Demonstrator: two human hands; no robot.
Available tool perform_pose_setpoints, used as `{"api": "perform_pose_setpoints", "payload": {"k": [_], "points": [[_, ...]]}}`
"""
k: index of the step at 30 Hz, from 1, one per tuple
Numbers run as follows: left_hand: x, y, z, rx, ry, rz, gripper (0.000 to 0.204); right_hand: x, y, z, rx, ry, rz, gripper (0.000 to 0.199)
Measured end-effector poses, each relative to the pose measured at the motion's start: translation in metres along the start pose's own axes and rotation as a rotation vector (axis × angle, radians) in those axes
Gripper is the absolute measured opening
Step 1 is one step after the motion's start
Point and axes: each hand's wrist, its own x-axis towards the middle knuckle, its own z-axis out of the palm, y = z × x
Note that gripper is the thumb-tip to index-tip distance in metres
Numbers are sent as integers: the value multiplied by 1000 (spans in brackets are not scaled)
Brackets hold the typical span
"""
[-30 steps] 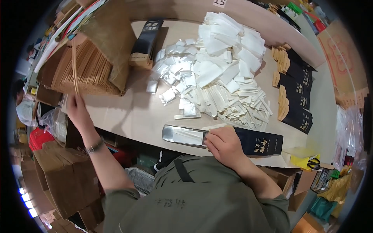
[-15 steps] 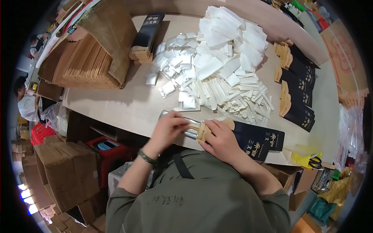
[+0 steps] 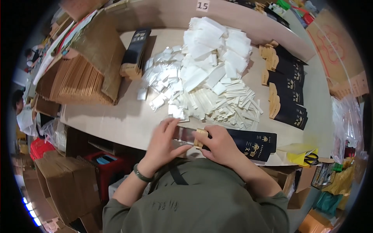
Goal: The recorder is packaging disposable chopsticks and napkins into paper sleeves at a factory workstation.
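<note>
My right hand [image 3: 219,143] is closed around the kraft-coloured end of a black paper sleeve [image 3: 254,144] with gold print, at the table's front edge. A clear, shiny plastic packet [image 3: 183,134] sticks out of that end to the left. My left hand [image 3: 162,141] is beside the packet, its fingers apart and slightly blurred; the thumb reaches along the near side of the packet. Whether it touches the packet I cannot tell. Just beyond the hands lie a heap of white paper packets [image 3: 217,70] and several small clear sachets [image 3: 161,77].
An open carton [image 3: 110,50] packed with kraft pieces stands at the far left, beside a stack of black sleeves [image 3: 136,50]. More black sleeves [image 3: 287,99] lie overlapped at the right. Scissors [image 3: 311,159] and a yellow bag [image 3: 297,157] sit at the right front corner.
My left hand has let go of its pinch on a thin tan stick at the sleeve's end and spread its fingers. My right hand keeps its hold. The whole view has shifted slightly.
</note>
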Motion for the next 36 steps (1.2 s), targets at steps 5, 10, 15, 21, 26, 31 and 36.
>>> {"api": "perform_pose_setpoints", "payload": {"k": [5, 10, 15, 21, 26, 31, 36], "points": [[-4, -28, -5, 493, -198, 104, 41, 24, 8, -34, 12, -90, -166, 13], [-4, -19, -13, 283, -82, -464, 44, -25, 107, -132, -640, 203, 179, 22], [3, 15, 22, -438, -600, -185, 53, -39, 36, -60, 44, -271, 27, 49], [-1, 6, 16, -371, -547, -301, 40, -19, 4, -22, -84, -38, 118, 38], [-27, -33, 11, 167, -80, -283, 48, -12, -3, -2, -118, -130, 527, 29], [-36, -28, -8, 226, -241, -197, 67, -6, 5, 7, -118, -29, 604, 26], [-21, -25, -25, 335, -409, -59, 75, 6, -9, 37, 39, 60, 509, 20]]}}
